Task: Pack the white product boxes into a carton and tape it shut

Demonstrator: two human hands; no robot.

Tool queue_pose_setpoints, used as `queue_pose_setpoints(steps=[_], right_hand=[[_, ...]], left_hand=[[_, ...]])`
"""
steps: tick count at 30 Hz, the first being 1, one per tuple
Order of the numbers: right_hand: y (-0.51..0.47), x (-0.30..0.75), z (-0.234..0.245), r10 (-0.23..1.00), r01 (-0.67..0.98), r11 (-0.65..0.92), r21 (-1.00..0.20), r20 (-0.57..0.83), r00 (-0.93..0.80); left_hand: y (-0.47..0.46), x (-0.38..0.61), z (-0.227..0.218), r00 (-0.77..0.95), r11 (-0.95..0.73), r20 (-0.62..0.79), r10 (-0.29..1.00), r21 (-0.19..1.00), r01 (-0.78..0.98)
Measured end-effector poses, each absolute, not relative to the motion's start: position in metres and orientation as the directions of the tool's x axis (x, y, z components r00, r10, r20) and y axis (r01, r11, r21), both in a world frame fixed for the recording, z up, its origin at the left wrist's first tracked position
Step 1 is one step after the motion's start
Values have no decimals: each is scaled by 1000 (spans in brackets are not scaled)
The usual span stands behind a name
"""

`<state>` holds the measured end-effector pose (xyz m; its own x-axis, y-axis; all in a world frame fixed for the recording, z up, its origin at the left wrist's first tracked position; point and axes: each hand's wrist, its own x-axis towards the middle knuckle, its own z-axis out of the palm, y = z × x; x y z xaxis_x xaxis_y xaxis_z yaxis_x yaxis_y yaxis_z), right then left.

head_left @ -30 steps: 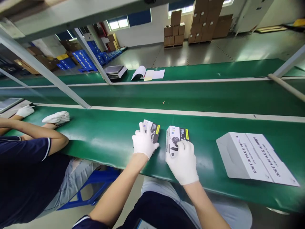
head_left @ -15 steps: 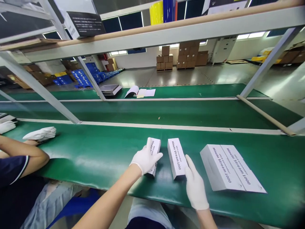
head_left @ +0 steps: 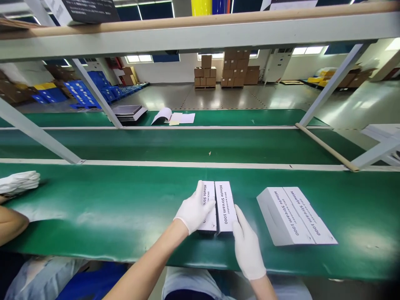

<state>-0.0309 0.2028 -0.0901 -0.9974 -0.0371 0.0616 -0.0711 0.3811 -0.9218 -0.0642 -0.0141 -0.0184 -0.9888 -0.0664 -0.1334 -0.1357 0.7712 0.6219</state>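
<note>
Two long white boxes printed "Minute Stream 1000" lie side by side on the green bench, a thin dark gap between them. My left hand (head_left: 197,208), in a white glove, grips the left box (head_left: 211,218), with thumb over its top and fingers along its far left side. Pressed along the outer side of the right box (head_left: 225,208) is my gloved right hand (head_left: 248,243), its fingers fairly straight and its thumb by the near corner. Further right, a pair of the same boxes (head_left: 293,216) stands close together, touched by neither hand.
At the left edge rests a co-worker's gloved hand (head_left: 20,182). A white rail (head_left: 187,165) runs behind the boxes along the green bench (head_left: 109,212). Slanted posts carry an overhead beam (head_left: 193,39). Papers (head_left: 175,118) and a dark flat stack (head_left: 128,111) lie on the far strip.
The two boxes between my hands have come nearly together; the wide gap has shrunk to a sliver. My right hand moved left with its box. The view shifted somewhat to the right.
</note>
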Motion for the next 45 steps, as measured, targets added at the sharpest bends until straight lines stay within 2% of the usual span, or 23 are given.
queue_pose_setpoints(steps=[3, 5, 7, 10, 12, 15, 18, 22, 26, 29, 38, 45], right_hand=[[201, -30, -90, -46, -82, 395, -915, 70, -996], [200, -29, -90, -45, -98, 421, -902, 87, -995], [198, -26, -90, 6, -139, 492, -859, 163, -987], [189, -14, -89, 98, -292, 644, -707, 455, -885], [180, -3, -88, 48, -430, 702, -567, 640, -767], [166, 14, -87, -91, -569, 713, -410, 750, -655], [158, 26, -88, -118, -619, 697, -361, 794, -597], [152, 33, -99, -86, -663, 582, -470, 776, -625], [146, 27, -120, -49, -511, 586, -629, 602, -797], [149, 20, -130, 24, -464, 562, -684, 575, -818], [216, 20, -125, 182, -387, 554, -737, 560, -808], [247, 18, -140, 256, -372, 538, -757, 567, -783]], left_hand=[[-19, -78, -11, -998, 877, 55, -9, 480, 19], [-20, -94, -6, -965, 920, 235, 119, 341, 196], [-18, -111, -4, -909, 891, 320, 267, 277, 359], [-9, -129, -9, -898, 838, 276, 344, 341, 426], [-4, -133, -15, -914, 831, 253, 316, 391, 395], [-2, -132, -20, -916, 820, 284, 284, 424, 385], [-5, -130, -22, -915, 823, 296, 275, 420, 383], [-11, -133, -24, -933, 838, 256, 254, 423, 345], [-9, -138, -28, -952, 831, 213, 219, 470, 296], [2, -141, -29, -951, 836, 219, 218, 460, 298], [95, -149, -28, -909, 831, 265, 321, 381, 404], [134, -144, -24, -926, 861, 264, 271, 364, 356]])
